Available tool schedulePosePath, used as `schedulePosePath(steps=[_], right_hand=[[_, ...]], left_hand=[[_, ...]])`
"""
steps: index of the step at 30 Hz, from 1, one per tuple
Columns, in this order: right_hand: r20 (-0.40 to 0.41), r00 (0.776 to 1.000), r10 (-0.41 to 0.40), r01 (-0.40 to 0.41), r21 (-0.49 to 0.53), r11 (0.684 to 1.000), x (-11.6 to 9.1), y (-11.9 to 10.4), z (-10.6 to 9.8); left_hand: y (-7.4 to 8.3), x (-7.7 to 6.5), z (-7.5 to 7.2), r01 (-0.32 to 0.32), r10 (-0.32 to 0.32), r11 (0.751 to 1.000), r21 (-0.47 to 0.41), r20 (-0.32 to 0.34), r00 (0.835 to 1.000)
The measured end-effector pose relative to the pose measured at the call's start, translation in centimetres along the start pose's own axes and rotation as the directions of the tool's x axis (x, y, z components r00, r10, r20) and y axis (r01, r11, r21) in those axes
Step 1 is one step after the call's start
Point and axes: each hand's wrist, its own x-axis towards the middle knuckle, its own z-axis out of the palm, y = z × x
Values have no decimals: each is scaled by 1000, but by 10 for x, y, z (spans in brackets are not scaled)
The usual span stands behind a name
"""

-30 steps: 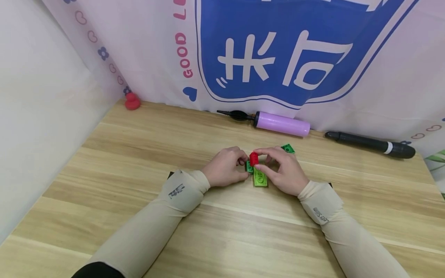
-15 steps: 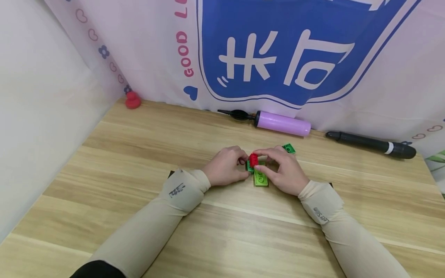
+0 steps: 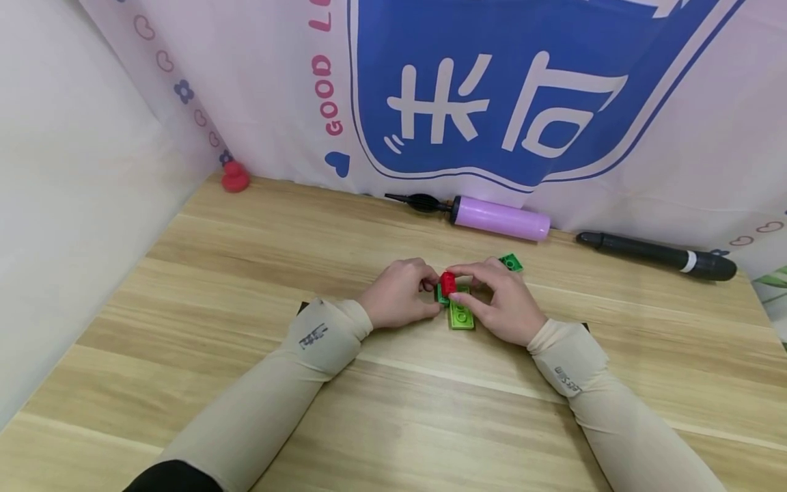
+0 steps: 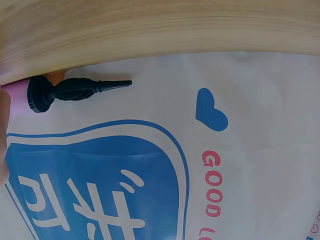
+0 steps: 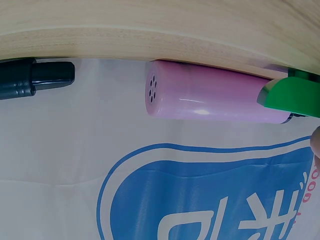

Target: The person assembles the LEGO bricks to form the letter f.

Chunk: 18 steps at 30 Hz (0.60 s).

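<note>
In the head view, my right hand (image 3: 505,305) pinches a small red toy brick (image 3: 448,283) between thumb and index finger. The red brick is over a dark green brick (image 3: 442,295), partly covering it; I cannot tell whether the two are joined. My left hand (image 3: 399,296) holds the dark green brick from the left with thumb and fingertips. Against its right side lies a lime green studded brick (image 3: 462,316), its far end near the red one. Behind my right hand is another green piece (image 3: 511,262), also large at the right edge of the right wrist view.
A purple hand pump (image 3: 501,219) with a black nozzle lies along the table's back edge. To its right is a black rod-shaped tool (image 3: 654,255). A red rubber duck (image 3: 235,178) sits in the back left corner. A printed cloth (image 3: 264,89) hangs behind the wooden table (image 3: 406,424).
The red brick has shifted very slightly left and down over the dark green brick. Both hands keep their hold and hardly move.
</note>
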Motion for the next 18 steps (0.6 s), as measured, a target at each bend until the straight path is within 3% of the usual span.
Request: schedulePosePath(steps=[18], right_hand=[[0,1000,5,-5,-4,1000,0,0,0]], left_hand=[[0,0,0,9,-9,1000,12,-1,1000]])
